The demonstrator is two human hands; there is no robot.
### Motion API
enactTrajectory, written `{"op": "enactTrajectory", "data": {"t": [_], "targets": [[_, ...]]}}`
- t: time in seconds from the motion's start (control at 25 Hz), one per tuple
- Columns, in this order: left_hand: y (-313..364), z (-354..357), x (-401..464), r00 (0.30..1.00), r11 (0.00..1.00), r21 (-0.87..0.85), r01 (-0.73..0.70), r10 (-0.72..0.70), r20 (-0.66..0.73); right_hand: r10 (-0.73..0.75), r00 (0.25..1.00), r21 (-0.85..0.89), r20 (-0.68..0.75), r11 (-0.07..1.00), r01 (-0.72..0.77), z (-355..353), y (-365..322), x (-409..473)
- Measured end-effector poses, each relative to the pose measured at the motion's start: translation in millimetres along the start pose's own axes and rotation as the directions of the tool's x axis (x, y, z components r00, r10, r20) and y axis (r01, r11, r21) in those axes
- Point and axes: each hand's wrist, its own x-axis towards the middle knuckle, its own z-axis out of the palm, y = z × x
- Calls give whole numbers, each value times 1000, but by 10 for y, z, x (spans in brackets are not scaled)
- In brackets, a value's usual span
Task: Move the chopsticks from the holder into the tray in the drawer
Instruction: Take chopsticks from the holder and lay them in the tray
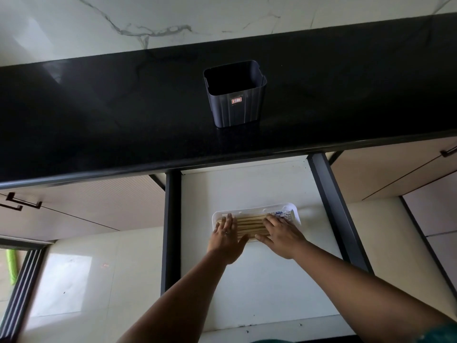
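Note:
Several wooden chopsticks (251, 225) lie side by side in a white tray (277, 207) on the pale floor of the open drawer (247, 189). My left hand (227, 240) rests flat on their left ends, fingers straight. My right hand (280, 235) lies flat on their right ends, partly covering them. A printed paper wrapper (283, 215) shows at the tray's right end. The dark grey holder (235, 92) stands upright on the black counter, and nothing shows inside it.
The black countertop (99, 115) overhangs the drawer's back. Dark drawer rails (171, 226) run down both sides. Cabinet fronts with black handles (23, 200) flank the drawer. A marble wall is behind the counter.

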Motion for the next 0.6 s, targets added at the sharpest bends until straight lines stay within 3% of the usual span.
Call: {"op": "enactTrajectory", "data": {"t": [0.08,0.24,0.4,0.6], "targets": [[75,13,35,998,996,83,21,-26,60,-1,999,-16,-42,1000,1,61,18,-43],[172,68,-72,995,994,96,-41,50,-87,41,998,28,-49,999,-39,49,50,-118],[67,153,-122,999,977,215,-2,-8,44,56,997,-50,61,997,-53,66,12,-156],[63,84,-150,995,962,272,21,-46,86,53,999,-117,6,992,-52,89,-44,-163]]}}
